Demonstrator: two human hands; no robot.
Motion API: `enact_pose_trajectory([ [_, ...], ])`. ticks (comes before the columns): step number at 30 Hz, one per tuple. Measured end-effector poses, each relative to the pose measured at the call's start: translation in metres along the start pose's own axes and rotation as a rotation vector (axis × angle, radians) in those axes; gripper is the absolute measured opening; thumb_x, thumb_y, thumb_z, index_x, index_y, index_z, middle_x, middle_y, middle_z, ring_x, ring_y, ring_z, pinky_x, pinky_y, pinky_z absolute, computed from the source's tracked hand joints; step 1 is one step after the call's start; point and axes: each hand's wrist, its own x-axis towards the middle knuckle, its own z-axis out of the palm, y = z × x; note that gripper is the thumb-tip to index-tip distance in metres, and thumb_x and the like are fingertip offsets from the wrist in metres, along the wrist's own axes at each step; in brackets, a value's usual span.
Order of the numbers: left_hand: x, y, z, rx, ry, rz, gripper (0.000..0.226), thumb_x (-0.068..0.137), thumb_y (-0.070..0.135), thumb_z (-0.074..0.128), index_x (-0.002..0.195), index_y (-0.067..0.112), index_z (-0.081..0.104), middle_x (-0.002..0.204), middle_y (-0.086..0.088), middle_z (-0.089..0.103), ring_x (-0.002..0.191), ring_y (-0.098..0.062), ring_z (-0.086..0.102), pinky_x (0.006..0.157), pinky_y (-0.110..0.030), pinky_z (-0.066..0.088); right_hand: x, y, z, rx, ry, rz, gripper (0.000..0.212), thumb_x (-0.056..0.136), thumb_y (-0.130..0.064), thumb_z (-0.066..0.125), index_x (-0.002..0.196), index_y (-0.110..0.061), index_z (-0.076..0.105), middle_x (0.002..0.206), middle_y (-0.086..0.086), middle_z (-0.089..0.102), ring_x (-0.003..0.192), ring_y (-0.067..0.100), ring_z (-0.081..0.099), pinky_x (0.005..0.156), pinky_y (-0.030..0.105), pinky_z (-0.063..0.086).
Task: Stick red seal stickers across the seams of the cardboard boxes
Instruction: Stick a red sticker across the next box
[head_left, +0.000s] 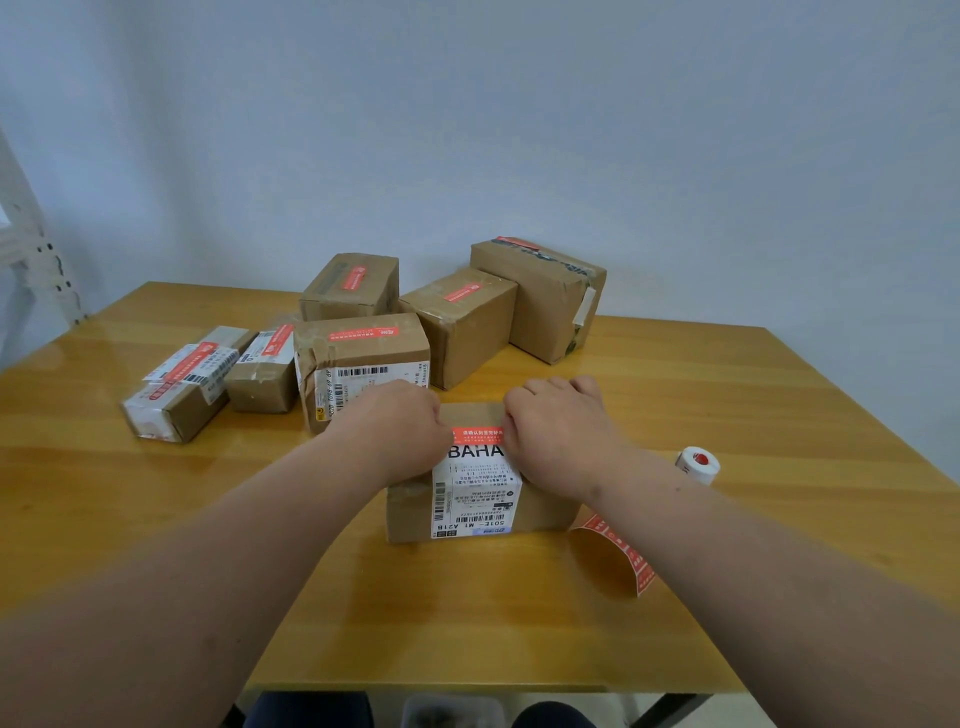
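Your left hand (400, 431) and right hand (556, 436), fingers curled, press a red seal sticker (477, 433) onto the centre-frame box (467, 514). Six boxes (358, 358) behind already wear seals; this looks like your last.

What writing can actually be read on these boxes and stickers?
"BAHA": white shipping label on the near brown cardboard box, cut off by both hands.
"501E M1 A21B": same label, upside down.
White characters on the red seal sticker: too small.
Back boxes' barcode labels and stickers, the loose sticker strip: blurred.
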Motion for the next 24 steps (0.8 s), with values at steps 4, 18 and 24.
enact_pose_trajectory([
  [4, 0.000, 0.001, 0.002, 0.045, 0.003, 0.012, 0.022, 0.094, 0.033, 0.044, 0.075, 0.023, 0.049, 0.079, 0.003, 0.050, 0.081, -0.018, 0.055, 0.072, -0.030, 0.053, 0.001, -0.002, 0.000, -0.015, -0.014, -0.001, 0.016, 0.099, -0.033, 0.033, 0.089, -0.024, 0.041, 0.091, -0.004, 0.046, 0.091, 0.019, 0.044, 0.100, 0.042, 0.030],
  [18, 0.000, -0.013, 0.010, -0.307, 0.082, -0.089, 0.014, 0.092, 0.028, 0.058, 0.102, 0.023, 0.050, 0.088, 0.006, 0.056, 0.078, -0.011, 0.057, 0.068, -0.032, 0.057, 0.000, 0.002, 0.002, 0.385, -0.030, 0.238, 0.006, 0.092, -0.019, 0.048, 0.096, -0.019, 0.052, 0.103, 0.000, 0.048, 0.107, 0.024, 0.046, 0.092, 0.037, 0.044],
  [24, 0.001, -0.017, 0.008, -0.548, 0.014, -0.179, 0.039, 0.096, 0.021, 0.049, 0.135, 0.024, 0.044, 0.119, -0.003, 0.056, 0.098, -0.020, 0.058, 0.081, -0.037, 0.056, 0.006, 0.007, 0.005, 0.745, -0.040, 0.491, 0.029, 0.095, -0.021, 0.044, 0.122, -0.022, 0.056, 0.135, 0.007, 0.040, 0.128, 0.030, 0.034, 0.108, 0.039, 0.032],
])
